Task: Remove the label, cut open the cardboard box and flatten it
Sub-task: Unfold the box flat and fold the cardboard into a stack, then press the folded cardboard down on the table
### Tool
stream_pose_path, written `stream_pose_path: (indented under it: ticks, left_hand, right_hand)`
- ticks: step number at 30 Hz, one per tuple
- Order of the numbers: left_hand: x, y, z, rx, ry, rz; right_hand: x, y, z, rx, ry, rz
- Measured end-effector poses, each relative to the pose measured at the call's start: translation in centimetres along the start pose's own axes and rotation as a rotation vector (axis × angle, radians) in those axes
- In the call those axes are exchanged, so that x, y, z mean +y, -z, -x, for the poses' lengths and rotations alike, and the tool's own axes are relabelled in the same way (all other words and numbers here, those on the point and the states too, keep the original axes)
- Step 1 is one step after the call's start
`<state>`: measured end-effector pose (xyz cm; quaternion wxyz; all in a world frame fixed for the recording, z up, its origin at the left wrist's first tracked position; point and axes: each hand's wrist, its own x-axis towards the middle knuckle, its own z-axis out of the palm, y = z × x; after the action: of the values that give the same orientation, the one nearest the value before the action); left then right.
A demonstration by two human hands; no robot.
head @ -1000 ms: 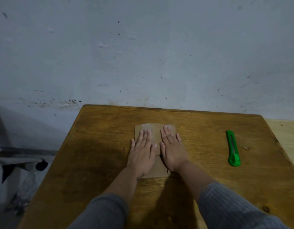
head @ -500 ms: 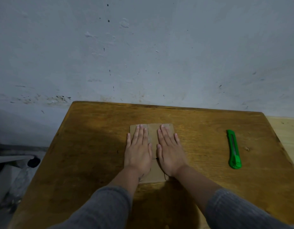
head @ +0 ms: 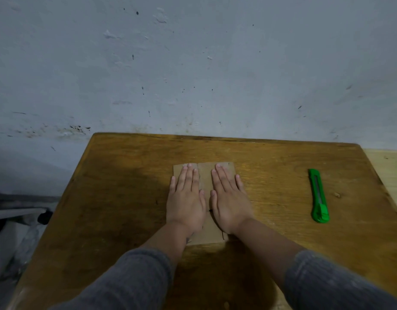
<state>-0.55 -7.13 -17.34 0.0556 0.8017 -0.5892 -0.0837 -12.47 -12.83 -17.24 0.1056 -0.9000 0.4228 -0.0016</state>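
Observation:
A small brown cardboard box (head: 205, 175) lies flat on the middle of the wooden table (head: 117, 198). My left hand (head: 186, 198) rests palm down on its left half, fingers straight and pointing away from me. My right hand (head: 229, 198) presses flat on its right half in the same way. Both hands cover most of the cardboard; only its far edge, the strip between the hands and the near edge show. A green utility knife (head: 318, 195) lies on the table to the right, well apart from my right hand. No label is visible.
A stained grey wall (head: 193, 63) stands right behind the table's far edge. Beyond the left table edge lie pale bags and a dark object (head: 44, 217) on the floor. A lighter wooden surface (head: 392, 173) adjoins the table on the right.
Both hands stay flat on the cardboard and have drawn slightly apart. The camera has shifted a little, so the table sits a bit differently in the frame.

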Motion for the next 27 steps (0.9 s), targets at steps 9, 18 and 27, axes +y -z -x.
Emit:
stream_pose_path:
  ticks: [9, 18, 27]
  left_hand:
    - [-0.2, -0.7, 0.4, 0.073, 0.029, 0.112]
    - [2.1, 0.3, 4.2, 0.004, 0.281, 0.286]
    - [6.4, 3.6, 8.9, 0.096, 0.232, 0.593]
  right_hand:
    - [0.1, -0.1, 0.6, 0.061, -0.063, -0.12]
    - [-2.4, 0.1, 5.0, 0.164, -0.427, -0.241]
    - [-2.2, 4.0, 11.1, 0.298, -0.444, -0.396]
